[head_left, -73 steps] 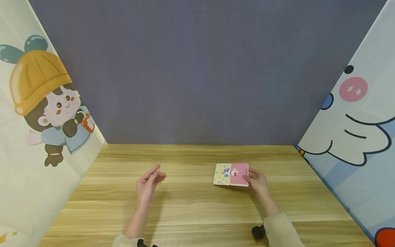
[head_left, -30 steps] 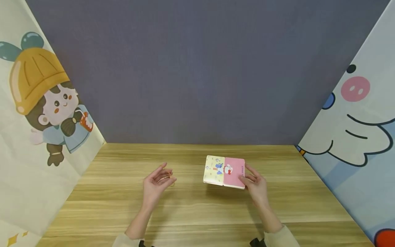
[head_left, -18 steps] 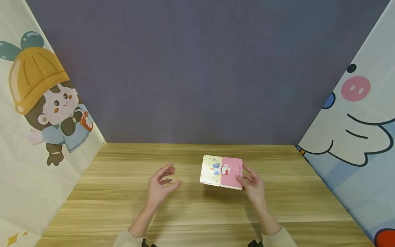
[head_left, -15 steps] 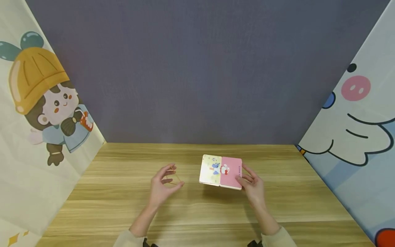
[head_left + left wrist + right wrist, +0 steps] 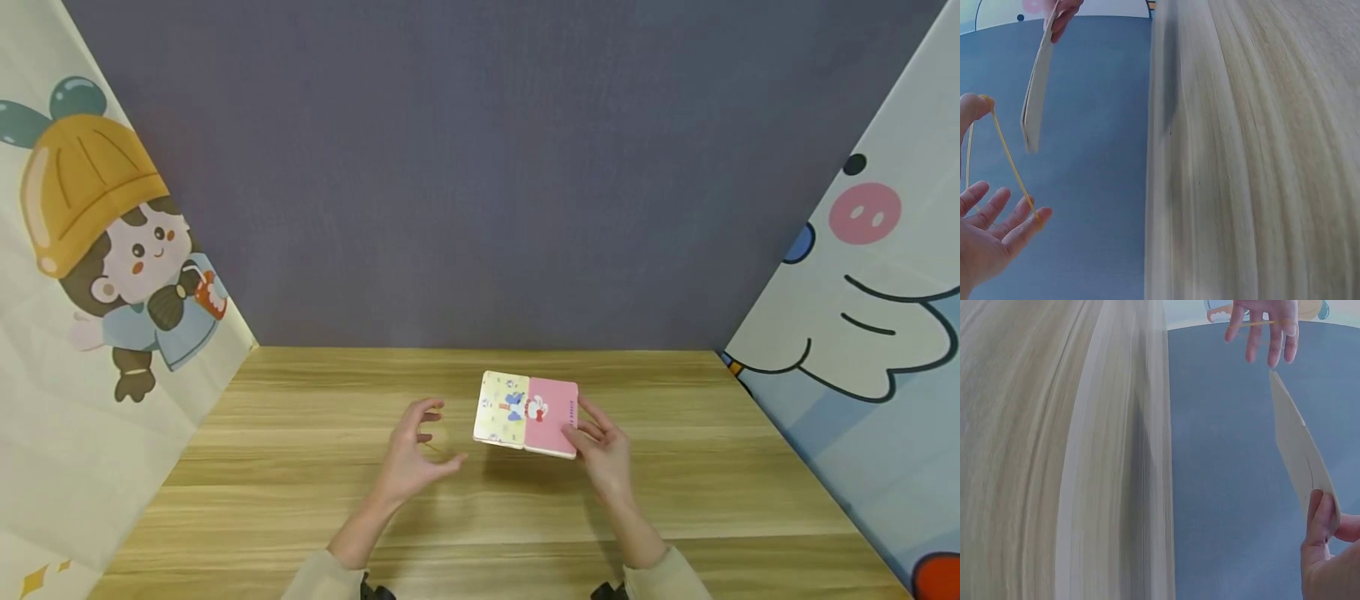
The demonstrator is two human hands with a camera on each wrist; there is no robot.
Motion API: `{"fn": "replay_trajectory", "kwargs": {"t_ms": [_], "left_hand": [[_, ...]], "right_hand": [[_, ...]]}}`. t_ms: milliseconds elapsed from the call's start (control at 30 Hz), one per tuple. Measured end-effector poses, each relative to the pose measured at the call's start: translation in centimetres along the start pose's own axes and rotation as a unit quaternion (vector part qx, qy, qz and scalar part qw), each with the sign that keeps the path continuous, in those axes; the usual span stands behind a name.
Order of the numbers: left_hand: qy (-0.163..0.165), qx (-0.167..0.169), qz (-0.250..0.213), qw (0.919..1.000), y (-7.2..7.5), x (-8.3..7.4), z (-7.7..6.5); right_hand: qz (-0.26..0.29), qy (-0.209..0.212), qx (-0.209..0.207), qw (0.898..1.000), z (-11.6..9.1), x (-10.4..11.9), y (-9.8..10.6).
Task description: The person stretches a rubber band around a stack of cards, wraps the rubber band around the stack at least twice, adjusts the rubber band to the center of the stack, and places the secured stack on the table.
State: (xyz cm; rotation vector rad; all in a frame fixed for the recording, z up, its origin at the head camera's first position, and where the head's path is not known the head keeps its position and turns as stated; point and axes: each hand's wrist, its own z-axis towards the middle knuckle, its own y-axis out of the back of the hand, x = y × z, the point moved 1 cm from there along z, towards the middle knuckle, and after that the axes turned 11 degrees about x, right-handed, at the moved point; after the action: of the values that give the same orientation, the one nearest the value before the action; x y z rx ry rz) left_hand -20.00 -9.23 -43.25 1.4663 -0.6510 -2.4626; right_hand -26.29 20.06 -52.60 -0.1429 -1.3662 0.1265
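Note:
My right hand (image 5: 609, 462) holds a small notebook (image 5: 527, 414) by its right edge, thumb on top and fingers beneath. The notebook is raised over the table, its yellow half on the left and pink half on the right, with cartoon figures across the middle. From the right wrist view, the notebook (image 5: 1294, 434) looks thin and plain underneath. To its left my left hand (image 5: 411, 462) has thumb and fingers spread apart. A yellow rubber band (image 5: 1009, 150) is stretched between its thumb and fingers. The band and the notebook are apart.
A wood-grain table (image 5: 300, 500) lies beneath both hands. Behind it rises a dark grey-blue panel (image 5: 480, 183). Light cartoon-printed panels stand at the left (image 5: 45, 433) and right (image 5: 900, 333) sides.
Both hands have come closer together, the left moving right and the notebook moving left. The left thumb and fingers have spread, stretching the rubber band wider.

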Motion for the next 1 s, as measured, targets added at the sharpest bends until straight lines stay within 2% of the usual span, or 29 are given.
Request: {"fn": "replay_trajectory", "kwargs": {"t_ms": [367,1000], "left_hand": [[0.002,0.013,0.001,0.9999,-0.6,-0.3,0.6],[-0.006,0.01,-0.011,0.9999,-1.2,-0.3,1.5]], "right_hand": [[0.017,0.006,0.005,1.0,0.7,-1.1,-0.8],[0.02,0.002,0.032,0.999,0.3,-0.7,-2.5]]}}
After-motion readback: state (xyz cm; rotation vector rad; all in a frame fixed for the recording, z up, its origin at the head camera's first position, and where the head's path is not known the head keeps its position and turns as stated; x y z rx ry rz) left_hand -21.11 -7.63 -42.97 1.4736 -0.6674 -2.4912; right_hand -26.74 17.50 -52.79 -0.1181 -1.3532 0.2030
